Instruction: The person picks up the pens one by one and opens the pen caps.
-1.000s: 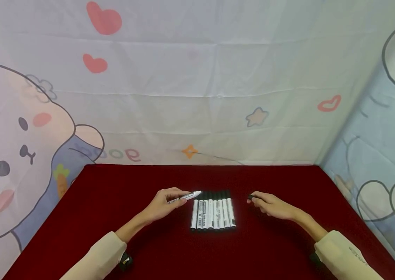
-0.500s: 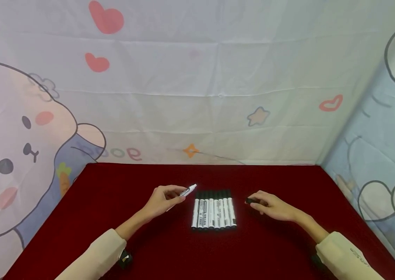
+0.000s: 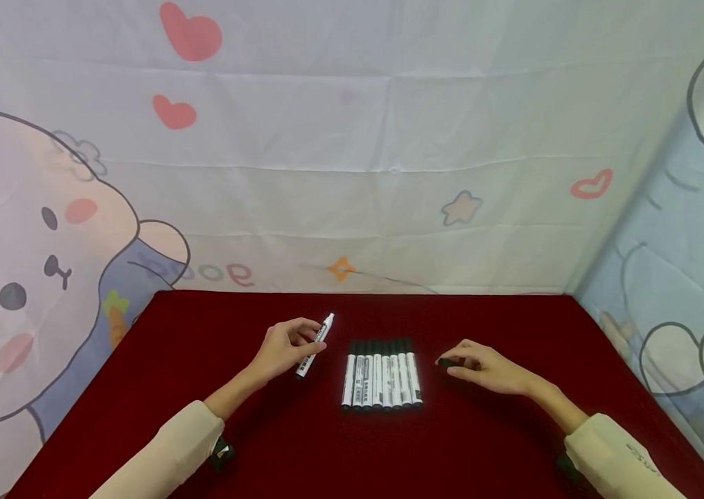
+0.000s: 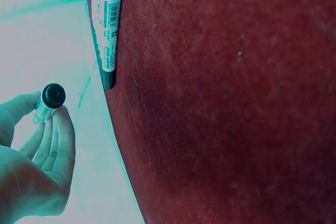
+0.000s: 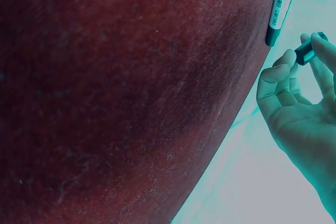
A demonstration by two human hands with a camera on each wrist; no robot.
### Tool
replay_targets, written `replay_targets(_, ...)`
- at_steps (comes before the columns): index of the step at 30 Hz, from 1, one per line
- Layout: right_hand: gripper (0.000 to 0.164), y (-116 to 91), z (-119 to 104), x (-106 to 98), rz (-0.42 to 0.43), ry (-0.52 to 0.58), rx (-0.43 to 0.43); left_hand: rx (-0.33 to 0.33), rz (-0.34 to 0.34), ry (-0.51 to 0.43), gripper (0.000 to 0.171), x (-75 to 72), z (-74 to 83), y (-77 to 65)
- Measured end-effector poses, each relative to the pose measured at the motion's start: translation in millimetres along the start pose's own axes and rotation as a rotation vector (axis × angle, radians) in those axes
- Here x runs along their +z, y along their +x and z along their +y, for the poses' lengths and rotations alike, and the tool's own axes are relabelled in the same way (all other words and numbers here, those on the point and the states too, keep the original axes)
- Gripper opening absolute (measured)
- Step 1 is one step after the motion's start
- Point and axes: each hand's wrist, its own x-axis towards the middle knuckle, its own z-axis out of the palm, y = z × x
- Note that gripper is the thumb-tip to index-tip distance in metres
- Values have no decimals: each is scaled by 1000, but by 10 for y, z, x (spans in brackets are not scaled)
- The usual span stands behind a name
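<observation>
One uncapped, white cylindrical marker with black print (image 3: 323, 330) is pinched between thumb and fingers of the left hand (image 3: 282, 351), its white tip jutting past them, away from the person. The right hand (image 3: 484, 367) pinches a short black cylindrical cap (image 3: 448, 362). Between the hands, black-capped white markers (image 3: 381, 381) lie side by side on dark-red cloth (image 3: 383, 454).

head view softly lit, red cloth (image 3: 352, 457) dark; wrist views teal-tinted, backdrop (image 4: 100, 182) washed out
</observation>
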Motion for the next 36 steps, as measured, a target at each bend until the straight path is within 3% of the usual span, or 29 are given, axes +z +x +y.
replay_targets(10, 29, -23, -4, -1, -30, 18, 28, -83, 70, -17, 38, -59, -45, 43)
replay_targets(24, 27, -39, 13, 7, -69, 80, 26, -189, 217, -69, 44, -166, -234, 185)
replay_targets(36, 25, -49, 34, 12, -69, 77, 30, -232, 244, 42, 43, -238, -465, 415)
